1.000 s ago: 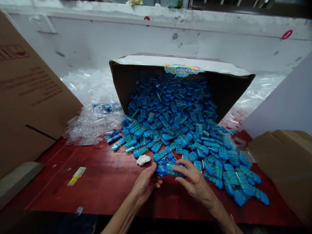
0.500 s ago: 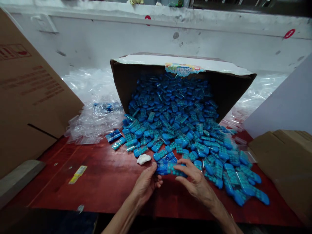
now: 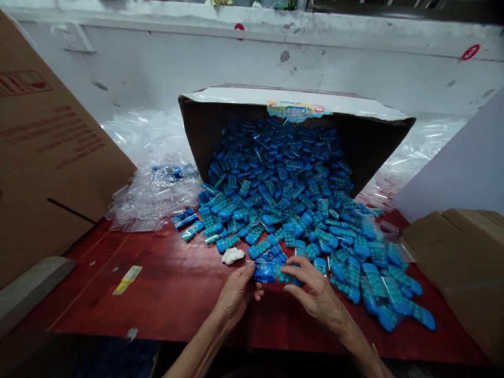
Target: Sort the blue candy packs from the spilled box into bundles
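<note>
A tipped cardboard box [image 3: 197, 131] spills a heap of small blue items [image 3: 291, 210] onto a red table [image 3: 169, 294]. At the heap's near edge both hands meet over one blue packet [image 3: 268, 272]. My left hand [image 3: 236, 296] pinches its left end, which sits in a small clear plastic bag. My right hand [image 3: 315, 294] grips the right end of the blue item with curled fingers. A white crumpled scrap [image 3: 232, 255] lies just left of my hands.
Clear plastic bags [image 3: 153, 173] are piled left and right of the box against a white wall. A big cardboard box [image 3: 47, 157] leans at the left, another carton [image 3: 464, 262] stands at the right. A yellow label [image 3: 126, 279] lies on the table.
Both hands have stayed in place with small finger shifts on the blue packet. The view has drifted slightly.
</note>
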The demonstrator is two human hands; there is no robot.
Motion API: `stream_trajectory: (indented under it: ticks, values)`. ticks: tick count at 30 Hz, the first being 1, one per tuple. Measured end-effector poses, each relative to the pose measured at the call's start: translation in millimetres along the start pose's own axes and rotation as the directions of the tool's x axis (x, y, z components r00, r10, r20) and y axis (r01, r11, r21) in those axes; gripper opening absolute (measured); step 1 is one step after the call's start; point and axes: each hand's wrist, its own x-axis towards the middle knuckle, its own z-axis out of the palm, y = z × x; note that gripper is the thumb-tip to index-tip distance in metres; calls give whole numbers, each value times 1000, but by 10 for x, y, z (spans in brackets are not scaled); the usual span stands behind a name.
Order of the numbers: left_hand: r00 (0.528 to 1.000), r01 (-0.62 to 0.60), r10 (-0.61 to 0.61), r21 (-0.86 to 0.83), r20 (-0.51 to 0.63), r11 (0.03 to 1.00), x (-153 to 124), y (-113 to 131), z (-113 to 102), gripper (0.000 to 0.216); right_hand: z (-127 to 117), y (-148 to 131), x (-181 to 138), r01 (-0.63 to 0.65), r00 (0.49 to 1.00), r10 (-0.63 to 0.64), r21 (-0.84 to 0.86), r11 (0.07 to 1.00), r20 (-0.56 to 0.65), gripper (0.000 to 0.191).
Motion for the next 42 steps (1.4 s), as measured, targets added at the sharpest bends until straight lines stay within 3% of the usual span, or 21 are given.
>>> stream_trajectory:
  ticks: [5,9,12,14,16,19,21,23,25,27,32,38,42]
  values:
    - [997,-79,79,27,14,996,29,12,67,25,92,-30,21,19,998,-16,45,999,-54,30]
    - [999,24,-16,-194,43,981,42,36,107,23,274,-25,41,1,975,22,104,995,-221,25]
    - [995,89,-74,-227,72,970,23,36,118,24,441,-1,33,17,941,3,57,998,-340,23]
    - [995,87,-71,-237,74,968,2,35,131,21,525,-10,21,41,934,-24,39,998,-355,23]
    - [996,70,-56,-240,67,968,-18,45,143,19,551,-47,10,43,946,-12,90,995,-325,25]
    - [995,74,-58,-185,86,980,-45,79,134,20,473,-100,4,-50,980,114,352,935,-164,28]
    - [991,89,-73,-136,116,987,-64,101,121,22,397,-84,9,-150,980,199,596,789,-17,31]
    - [983,105,-87,-108,163,989,-85,110,123,25,361,-19,18,-221,963,254,792,568,87,42]
    - [973,118,-94,-108,211,987,-104,110,149,26,375,61,28,-248,945,298,893,376,137,58]
    - [963,133,-97,-127,253,983,-119,108,189,25,413,117,34,-259,934,315,924,280,167,65]
    - [918,174,-85,-201,389,964,-140,99,250,23,447,96,26,-264,941,277,936,232,196,65]
    - [909,196,-94,-216,407,956,-156,27,197,26,445,83,3,-272,942,245,951,146,231,65]
    - [903,208,-112,-195,415,958,-163,45,203,27,449,71,-6,-277,940,258,939,205,221,63]
